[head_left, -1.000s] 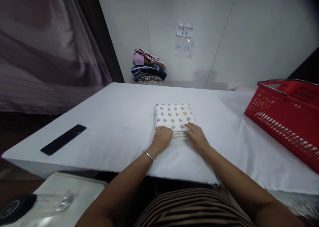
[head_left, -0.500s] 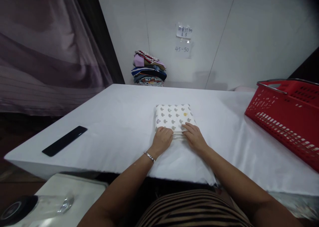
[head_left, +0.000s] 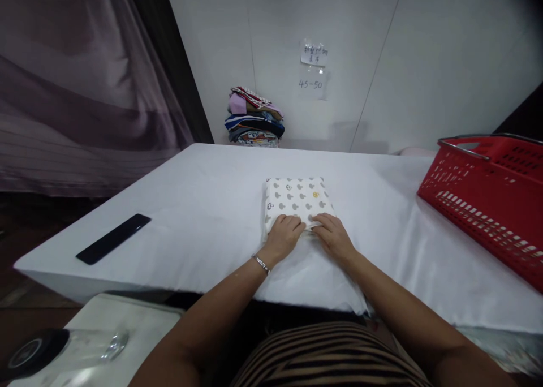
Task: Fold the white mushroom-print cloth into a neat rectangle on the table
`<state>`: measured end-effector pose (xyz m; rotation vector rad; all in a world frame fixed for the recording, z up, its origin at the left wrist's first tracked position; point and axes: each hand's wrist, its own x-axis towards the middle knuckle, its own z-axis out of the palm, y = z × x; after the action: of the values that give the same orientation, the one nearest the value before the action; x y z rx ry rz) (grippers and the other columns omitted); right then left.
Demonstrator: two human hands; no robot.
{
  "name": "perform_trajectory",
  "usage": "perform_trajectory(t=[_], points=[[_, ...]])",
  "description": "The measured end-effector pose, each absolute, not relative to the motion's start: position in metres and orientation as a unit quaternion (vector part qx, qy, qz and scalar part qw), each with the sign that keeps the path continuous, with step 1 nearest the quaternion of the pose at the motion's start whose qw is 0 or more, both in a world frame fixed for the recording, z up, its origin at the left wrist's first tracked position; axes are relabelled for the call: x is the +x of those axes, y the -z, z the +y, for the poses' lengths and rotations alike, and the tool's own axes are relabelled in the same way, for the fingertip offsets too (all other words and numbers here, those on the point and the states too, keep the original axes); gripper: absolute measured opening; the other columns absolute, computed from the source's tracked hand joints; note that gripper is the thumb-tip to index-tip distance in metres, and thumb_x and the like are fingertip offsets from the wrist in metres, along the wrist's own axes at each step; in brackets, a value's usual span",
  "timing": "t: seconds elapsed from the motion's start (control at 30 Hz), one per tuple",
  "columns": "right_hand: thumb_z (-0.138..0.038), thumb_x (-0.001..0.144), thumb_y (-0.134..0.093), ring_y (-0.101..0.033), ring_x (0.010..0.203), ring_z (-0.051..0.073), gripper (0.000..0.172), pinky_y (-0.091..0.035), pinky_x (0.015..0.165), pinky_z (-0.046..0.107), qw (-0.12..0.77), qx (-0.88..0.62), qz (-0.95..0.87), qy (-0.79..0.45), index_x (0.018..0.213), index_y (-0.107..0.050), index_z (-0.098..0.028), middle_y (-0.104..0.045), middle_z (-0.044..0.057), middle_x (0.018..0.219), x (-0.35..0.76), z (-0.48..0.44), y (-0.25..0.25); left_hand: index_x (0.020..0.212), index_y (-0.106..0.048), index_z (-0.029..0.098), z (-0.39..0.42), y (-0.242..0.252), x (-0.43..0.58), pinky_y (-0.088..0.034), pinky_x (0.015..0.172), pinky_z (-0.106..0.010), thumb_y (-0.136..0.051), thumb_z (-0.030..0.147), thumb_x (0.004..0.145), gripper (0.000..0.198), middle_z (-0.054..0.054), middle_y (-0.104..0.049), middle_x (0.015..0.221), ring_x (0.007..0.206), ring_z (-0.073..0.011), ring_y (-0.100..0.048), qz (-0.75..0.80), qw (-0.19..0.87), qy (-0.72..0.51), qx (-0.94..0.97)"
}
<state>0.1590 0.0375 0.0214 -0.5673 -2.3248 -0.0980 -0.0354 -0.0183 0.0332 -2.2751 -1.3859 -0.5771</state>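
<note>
Bare forearms, a thin silver bracelet [head_left: 261,263] (left wrist), and a brown-and-black striped top [head_left: 322,356].

Your white-clothed table [head_left: 203,206] carries a folded white cloth with grey print [head_left: 297,197] at centre, a flat black slab [head_left: 113,238] at left and a red plastic basket [head_left: 487,200] at right.

Worktop [head_left: 203,194], white cover. Black flat slab [head_left: 113,239] near left edge. 1 red basket [head_left: 487,200] at right edge. Stack of folded clothes [head_left: 254,116] at far edge.
</note>
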Motion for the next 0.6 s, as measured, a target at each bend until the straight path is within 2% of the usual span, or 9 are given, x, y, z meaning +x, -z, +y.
perform_trajectory(t=[0.23,0.47,0.6], points=[[-0.008,0.088,-0.043,-0.053,0.088,0.020,0.027,-0.041,0.077,0.036,0.328,-0.225,-0.917,0.044,0.091,-0.066,-0.021,-0.063,0.007,0.092,0.1593,0.0371,-0.0234,0.095,-0.057,0.019,-0.0172,-0.0263,-0.0346,-0.038,0.075,-0.035,-0.045,0.009,0.088,0.017,-0.004,-0.059,0.086,0.082,-0.0193,-0.053,-0.526,0.182,0.171,-0.813],[-0.011,0.089,-0.045,-0.056,0.084,0.020,0.029,-0.043,0.072,0.033,0.307,-0.232,-0.922,0.033,0.114,-0.059,-0.019,-0.065,0.007,0.092,0.1609,0.0397,-0.0193,0.093,-0.057,0.020,-0.0174,-0.0259,-0.0336,-0.039,0.076,-0.036,-0.045,0.009,0.088,0.017,-0.004,-0.060,0.088,0.084,-0.0198,-0.053,-0.530,0.174,0.166,-0.813],[-0.010,0.088,-0.046,-0.056,0.085,0.020,0.027,-0.043,0.072,0.034,0.292,-0.225,-0.929,0.034,0.105,-0.063,-0.021,-0.066,0.007,0.094,0.1609,0.0406,-0.0190,0.090,-0.057,0.019,-0.0217,-0.0293,-0.0356,-0.040,0.074,-0.036,-0.048,0.011,0.087,0.013,-0.004,-0.060,0.086,0.082,-0.0200,-0.053,-0.542,0.179,0.178,-0.801]])
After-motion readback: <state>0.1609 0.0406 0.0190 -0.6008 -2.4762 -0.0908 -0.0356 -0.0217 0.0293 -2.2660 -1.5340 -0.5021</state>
